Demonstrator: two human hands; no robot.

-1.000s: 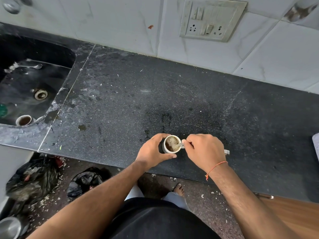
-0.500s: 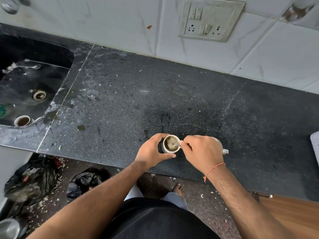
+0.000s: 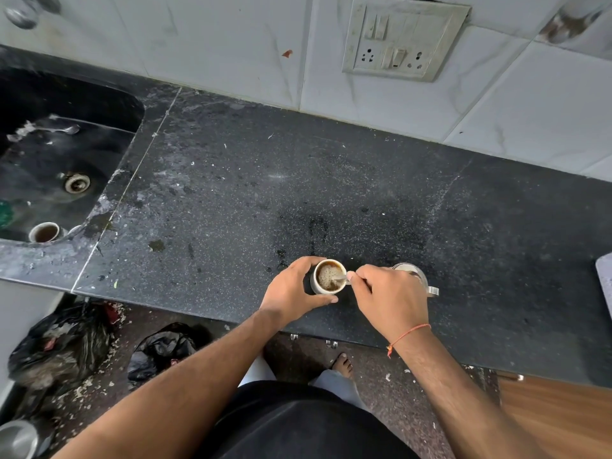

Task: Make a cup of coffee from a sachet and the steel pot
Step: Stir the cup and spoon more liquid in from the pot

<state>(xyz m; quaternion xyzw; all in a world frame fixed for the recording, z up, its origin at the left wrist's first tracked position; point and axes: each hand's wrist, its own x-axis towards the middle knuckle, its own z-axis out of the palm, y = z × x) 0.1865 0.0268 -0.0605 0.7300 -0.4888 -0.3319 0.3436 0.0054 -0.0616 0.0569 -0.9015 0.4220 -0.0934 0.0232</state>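
Observation:
A small white cup [image 3: 328,276] of frothy brown coffee stands near the front edge of the black counter [image 3: 298,180]. My left hand [image 3: 293,288] grips the cup from its left side, thumb in front. My right hand [image 3: 387,298] pinches a spoon [image 3: 339,278] whose bowl dips into the coffee. Behind my right hand the steel pot [image 3: 414,276] stands on the counter, mostly hidden, with its handle sticking out to the right.
A black sink [image 3: 49,154] at the left holds another cup [image 3: 44,231] and a spoon. A switch and socket plate [image 3: 402,41] is on the tiled wall. Black bags [image 3: 59,346] lie on the floor below. A pale object [image 3: 604,279] shows at the right edge.
My right hand has shifted the spoon within the cup, and the steel pot's rim now shows behind my knuckles. The cup and my left hand stay in place.

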